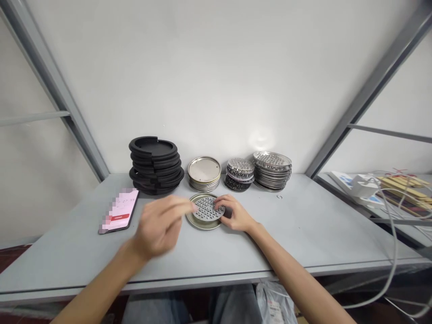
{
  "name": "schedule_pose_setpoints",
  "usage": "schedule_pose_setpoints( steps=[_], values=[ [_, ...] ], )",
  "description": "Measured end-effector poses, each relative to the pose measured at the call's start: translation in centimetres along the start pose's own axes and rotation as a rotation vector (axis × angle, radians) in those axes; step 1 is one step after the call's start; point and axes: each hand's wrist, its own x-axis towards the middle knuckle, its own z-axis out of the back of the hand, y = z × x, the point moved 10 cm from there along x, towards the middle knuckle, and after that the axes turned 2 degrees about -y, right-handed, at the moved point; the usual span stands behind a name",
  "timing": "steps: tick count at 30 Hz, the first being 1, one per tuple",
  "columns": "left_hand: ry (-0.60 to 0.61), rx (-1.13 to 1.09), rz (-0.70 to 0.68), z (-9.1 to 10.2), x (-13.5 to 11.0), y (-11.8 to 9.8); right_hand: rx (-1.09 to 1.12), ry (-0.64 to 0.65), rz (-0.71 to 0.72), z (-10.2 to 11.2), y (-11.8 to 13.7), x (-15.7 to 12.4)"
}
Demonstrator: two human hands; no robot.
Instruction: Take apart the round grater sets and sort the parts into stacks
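Observation:
A round metal tray (200, 222) lies on the grey table (303, 234), and a small perforated metal disc (207, 208) rests tilted in it. My right hand (236, 213) grips the disc's right edge with curled fingers. Blurred by motion, my left hand (162, 225) hovers just left of the tray, its fingers reaching toward the disc's left edge.
Along the back wall stand a stack of black rings (155, 165), a stack of flat metal trays (204, 173), a small pile of perforated discs (239, 173) and a larger pile of perforated plates (272, 170). A phone (119, 210) lies at left. Cables and papers (388, 186) sit at right.

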Motion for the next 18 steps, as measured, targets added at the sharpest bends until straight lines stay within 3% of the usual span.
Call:
schedule_pose_setpoints(
  steps=[3,6,8,11,15,18],
  values=[
    [0.129,0.036,0.202,-5.1,0.4,8.8,0.002,0.027,-0.002,-0.3,-0.2,0.0],
    [0.328,0.077,0.332,-9.0,-2.0,13.4,0.005,0.042,-0.002,-0.4,-0.3,0.0],
    [0.454,0.069,0.359,-10.3,-3.7,14.0,-0.001,0.054,-0.001,-0.5,-0.4,0.1],
    [0.575,0.039,0.372,-10.8,-5.3,13.7,-0.012,0.100,-0.005,-0.6,-0.5,0.1],
    [0.599,0.012,0.404,-10.7,-6.2,14.3,-0.027,0.155,-0.018,-0.9,-0.5,0.0],
    [0.590,0.010,0.412,-10.7,-6.5,15.0,-0.059,0.113,-0.037,-0.4,-0.6,0.1]
  ],
)
